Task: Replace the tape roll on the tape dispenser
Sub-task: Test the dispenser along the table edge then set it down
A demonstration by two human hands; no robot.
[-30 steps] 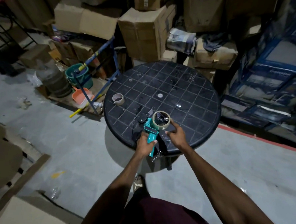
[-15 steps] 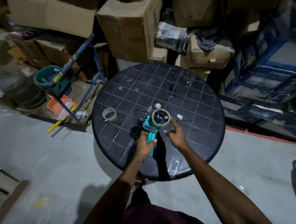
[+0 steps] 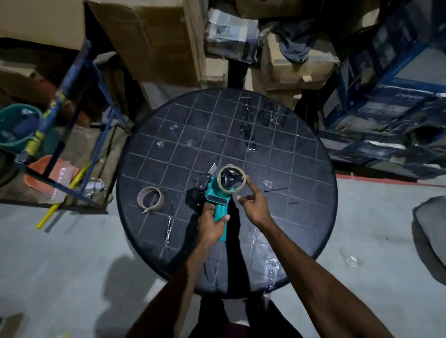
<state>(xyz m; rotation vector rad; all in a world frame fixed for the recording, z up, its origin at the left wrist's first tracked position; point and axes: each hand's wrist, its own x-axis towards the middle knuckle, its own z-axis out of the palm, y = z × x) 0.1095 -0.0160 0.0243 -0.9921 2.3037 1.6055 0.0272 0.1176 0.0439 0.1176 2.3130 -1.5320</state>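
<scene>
A teal tape dispenser [image 3: 218, 202] with a black head is held over the round black table [image 3: 294, 165]. My left hand [image 3: 212, 225] is shut on its handle. A beige tape roll [image 3: 221, 185] sits on the dispenser's black hub. My right hand [image 3: 252, 204] is just right of the roll, with the index fingertip touching the roll's right rim and the other fingers loosely curled. A thin, nearly used-up tape roll [image 3: 151, 199] lies flat on the table to the left of the dispenser.
Cardboard boxes [image 3: 155, 35] are stacked behind the table. A blue metal frame [image 3: 84, 98], a green bucket [image 3: 10, 128] and an orange tray [image 3: 51, 175] stand at the left. Blue cartons [image 3: 394, 108] lie at the right. Bits of clear tape stick to the tabletop.
The camera has come closer over the table. My left hand keeps its grip on the handle. My right hand's index finger has stretched out to the roll's right rim.
</scene>
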